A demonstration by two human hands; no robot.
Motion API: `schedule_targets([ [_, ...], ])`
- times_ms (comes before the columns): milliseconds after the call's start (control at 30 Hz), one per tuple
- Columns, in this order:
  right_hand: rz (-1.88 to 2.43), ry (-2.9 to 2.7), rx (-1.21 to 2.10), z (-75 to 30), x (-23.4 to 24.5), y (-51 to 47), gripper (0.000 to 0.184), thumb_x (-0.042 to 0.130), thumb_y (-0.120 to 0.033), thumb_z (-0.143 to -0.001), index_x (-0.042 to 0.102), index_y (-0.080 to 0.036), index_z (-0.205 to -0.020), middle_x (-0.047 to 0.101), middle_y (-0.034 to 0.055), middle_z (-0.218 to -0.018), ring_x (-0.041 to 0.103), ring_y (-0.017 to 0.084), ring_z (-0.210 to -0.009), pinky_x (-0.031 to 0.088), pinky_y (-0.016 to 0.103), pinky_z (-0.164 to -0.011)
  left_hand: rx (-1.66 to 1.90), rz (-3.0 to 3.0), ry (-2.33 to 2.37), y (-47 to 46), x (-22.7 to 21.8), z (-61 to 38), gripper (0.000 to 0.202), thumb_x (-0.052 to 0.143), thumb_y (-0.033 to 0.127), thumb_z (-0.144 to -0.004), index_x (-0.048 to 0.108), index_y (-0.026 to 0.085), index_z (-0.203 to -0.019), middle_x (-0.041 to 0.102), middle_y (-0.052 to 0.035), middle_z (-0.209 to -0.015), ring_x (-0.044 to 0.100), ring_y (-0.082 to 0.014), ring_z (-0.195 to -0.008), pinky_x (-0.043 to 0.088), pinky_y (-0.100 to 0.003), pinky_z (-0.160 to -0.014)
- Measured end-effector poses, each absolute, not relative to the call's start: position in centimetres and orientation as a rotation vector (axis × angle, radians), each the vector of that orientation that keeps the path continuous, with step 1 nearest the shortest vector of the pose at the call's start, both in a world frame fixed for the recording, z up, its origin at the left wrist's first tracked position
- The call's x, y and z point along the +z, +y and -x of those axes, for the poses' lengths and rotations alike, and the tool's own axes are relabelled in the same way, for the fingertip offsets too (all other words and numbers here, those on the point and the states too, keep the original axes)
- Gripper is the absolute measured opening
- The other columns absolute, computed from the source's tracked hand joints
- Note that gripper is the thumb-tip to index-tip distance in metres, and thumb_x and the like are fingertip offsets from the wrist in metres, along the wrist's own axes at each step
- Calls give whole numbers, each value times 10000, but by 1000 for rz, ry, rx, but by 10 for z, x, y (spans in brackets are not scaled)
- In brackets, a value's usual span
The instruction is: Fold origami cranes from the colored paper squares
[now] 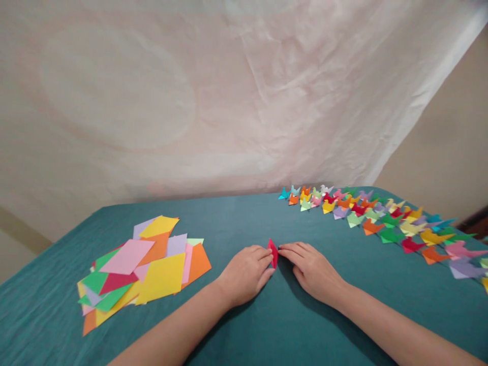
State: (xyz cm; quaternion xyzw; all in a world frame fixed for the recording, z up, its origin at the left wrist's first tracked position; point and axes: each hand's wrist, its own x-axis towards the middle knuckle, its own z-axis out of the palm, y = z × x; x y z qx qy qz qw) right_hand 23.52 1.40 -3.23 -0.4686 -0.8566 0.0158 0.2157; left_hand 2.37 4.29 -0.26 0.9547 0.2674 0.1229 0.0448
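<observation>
On the cloth [244, 335] between my hands, the red paper [274, 254], presumably light and easily creased, is best held by its folded edges: my left hand [246, 272] closes on its left side; my right [314, 272], partly open, is at its right edge.

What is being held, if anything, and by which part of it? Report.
The red folded paper, by its left side, in the left hand. The right hand has fingertips at its right edge; whether they grip cannot be told.

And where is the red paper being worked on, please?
In the head view, the red paper is below and right of centre, between the left hand and right hand.
</observation>
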Motion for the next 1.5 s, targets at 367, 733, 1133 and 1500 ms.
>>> schedule_targets([
  [367, 1289, -2444, 41, -233, -30, 15, 518, 411, -12, -767, 502, -183, -1247, 552, 77, -1217, 472, 218, -1036, 401, 385, -882, 412, -2860, 784, 47, 0, -22, 287, 384, 248, -926, 588, 155, -1104, 607, -67, -1121, 510, -188, -1051, 392, -338, -937],
  [733, 1262, -2524, -90, -232, -31, 17, 467, 421, -104, -874, 440, -251, -1317, 541, 99, -1224, 472, 235, -1040, 405, 385, -836, 404, -2882, 782, 48, 0, -19, 282, 380, 250, -925, 615, 164, -1054, 607, -73, -1068, 511, -191, -1005, 393, -348, -917],
  [1133, 1272, -2557, -117, -231, -29, 18, 416, 450, -112, -866, 503, -241, -1258, 538, 100, -1221, 465, 239, -1050, 400, 376, -834, 532, -2818, 982, 48, 3, -17, 220, 412, 249, -900, 586, 160, -1000, 577, -72, -1041, 496, -200, -987, 406, -354, -875],
  [1500, 1280, -2558, -154, -231, -32, 18, 469, 475, -93, -845, 465, -236, -1292, 537, 106, -1216, 472, 237, -1049, 408, 382, -841, 521, -2905, 945, 48, -5, -17, 298, 412, 309, -909, 565, 217, -1148, 545, -73, -1128, 419, -226, -1147, 355, -411, -989],
])
